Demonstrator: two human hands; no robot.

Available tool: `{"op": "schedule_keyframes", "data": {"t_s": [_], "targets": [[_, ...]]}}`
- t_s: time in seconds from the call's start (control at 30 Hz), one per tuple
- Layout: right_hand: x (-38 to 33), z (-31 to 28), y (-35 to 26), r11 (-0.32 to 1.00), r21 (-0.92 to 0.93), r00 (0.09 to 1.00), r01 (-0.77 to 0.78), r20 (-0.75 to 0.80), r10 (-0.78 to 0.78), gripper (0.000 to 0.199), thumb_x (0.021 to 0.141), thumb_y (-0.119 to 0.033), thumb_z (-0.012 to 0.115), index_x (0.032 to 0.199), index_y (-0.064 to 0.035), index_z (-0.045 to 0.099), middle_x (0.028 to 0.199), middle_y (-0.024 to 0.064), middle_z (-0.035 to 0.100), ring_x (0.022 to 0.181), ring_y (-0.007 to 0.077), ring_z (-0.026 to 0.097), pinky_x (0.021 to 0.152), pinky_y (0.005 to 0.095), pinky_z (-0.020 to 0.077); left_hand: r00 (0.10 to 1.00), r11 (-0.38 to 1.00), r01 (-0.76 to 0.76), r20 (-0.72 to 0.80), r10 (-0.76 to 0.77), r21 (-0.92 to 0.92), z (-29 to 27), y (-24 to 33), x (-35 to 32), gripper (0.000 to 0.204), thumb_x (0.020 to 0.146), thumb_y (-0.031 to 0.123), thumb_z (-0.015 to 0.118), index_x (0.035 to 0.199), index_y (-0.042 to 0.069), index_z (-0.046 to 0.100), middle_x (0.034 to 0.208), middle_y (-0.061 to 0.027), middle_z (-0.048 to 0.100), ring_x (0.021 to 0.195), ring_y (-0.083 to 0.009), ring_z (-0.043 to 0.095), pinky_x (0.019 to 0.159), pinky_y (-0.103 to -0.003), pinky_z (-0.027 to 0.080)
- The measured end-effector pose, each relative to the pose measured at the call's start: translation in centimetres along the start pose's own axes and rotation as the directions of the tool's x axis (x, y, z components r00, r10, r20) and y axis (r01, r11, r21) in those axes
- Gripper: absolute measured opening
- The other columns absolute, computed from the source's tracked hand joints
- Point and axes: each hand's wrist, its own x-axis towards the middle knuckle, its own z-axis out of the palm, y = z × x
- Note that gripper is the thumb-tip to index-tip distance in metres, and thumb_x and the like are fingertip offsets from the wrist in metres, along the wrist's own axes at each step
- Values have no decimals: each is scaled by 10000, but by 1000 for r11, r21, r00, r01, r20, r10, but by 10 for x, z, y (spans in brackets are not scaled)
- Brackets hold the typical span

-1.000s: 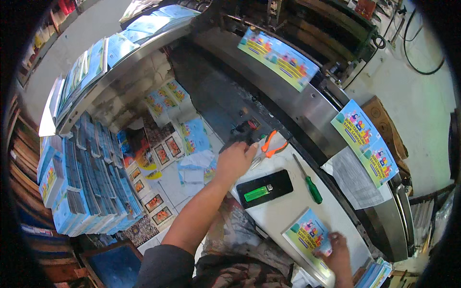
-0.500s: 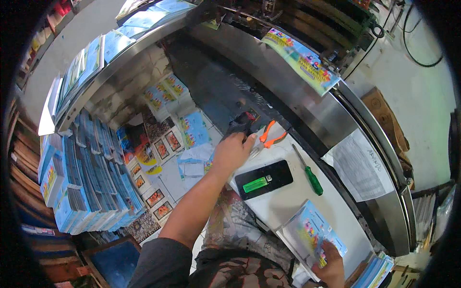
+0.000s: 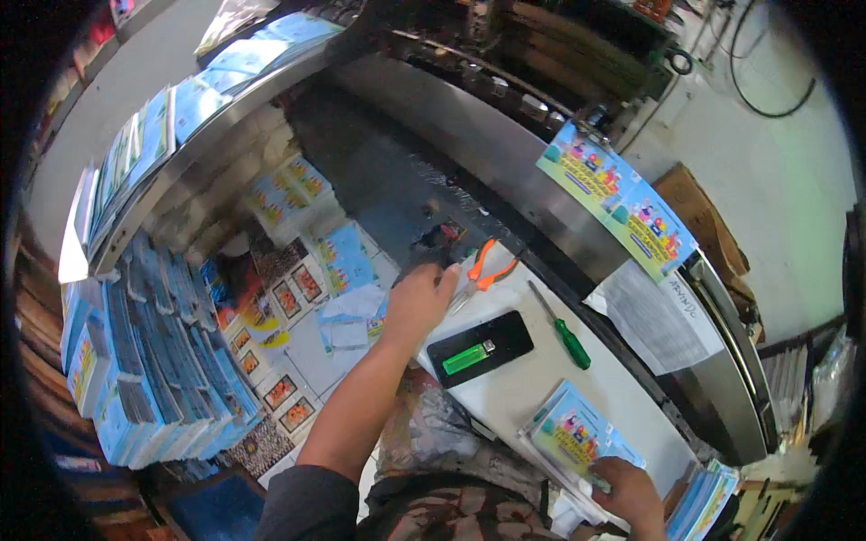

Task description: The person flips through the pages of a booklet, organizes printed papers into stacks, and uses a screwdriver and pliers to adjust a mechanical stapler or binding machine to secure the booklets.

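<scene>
My left hand (image 3: 419, 302) reaches forward, palm down, onto the far left corner of a white tabletop (image 3: 541, 397). Its fingertips are at the blades of orange-handled scissors (image 3: 487, 268). Nothing shows in its grasp. My right hand (image 3: 629, 493) is at the lower right and grips the near edge of a stack of colourful printed booklets (image 3: 570, 435) lying on the tabletop. Between the hands lie a black phone (image 3: 492, 338) with a green lighter (image 3: 468, 358) on it, and a green-handled screwdriver (image 3: 563, 328).
A big metal machine (image 3: 505, 153) curves behind the table, with a colourful leaflet (image 3: 618, 198) and a white paper sheet (image 3: 654, 316) on its rail. Stacks of blue booklets (image 3: 153, 370) stand at the left, loose prints (image 3: 298, 298) on the floor. A cardboard box (image 3: 699, 216) sits at the right.
Both hands have stayed about where they were. A second ago two leaflets lay on the machine's rail, one over the paper sheet; now only one shows, above the sheet.
</scene>
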Motion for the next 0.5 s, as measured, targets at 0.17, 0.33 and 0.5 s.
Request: {"op": "schedule_keyframes", "data": {"t_s": [0.17, 0.33, 0.5], "targets": [[-7, -5, 9, 996, 3, 994, -91, 58, 91, 449, 799, -300, 734, 1177, -71, 649, 1198, 164, 638, 1069, 355, 624, 899, 421, 521, 999, 1000, 0, 45, 0, 3, 20, 18, 5, 485, 955, 457, 496, 915, 2, 659, 945, -246, 661, 905, -443, 628, 783, -511, 482], [23, -124, -87, 741, -94, 594, 665, -535, -601, 307, 822, -152, 736, 1085, -15, 659, 998, 135, 702, 896, 280, 692, 730, 368, 557, 999, 998, 11, -47, -8, 61, 6, -2, -2, 510, 973, 463, 474, 950, -8, 667, 913, -264, 669, 871, -455, 637, 745, -496, 487], [5, -149, -118, 185, -362, 1, 914, -453, -892, 575, 836, -311, 717, 1295, -24, 521, 1209, 166, 600, 1062, 362, 595, 871, 435, 503, 997, 997, -79, 25, 79, 13, 20, -7, -1, 475, 974, 444, 477, 961, 7, 661, 908, -242, 676, 848, -437, 639, 742, -489, 485]]}}
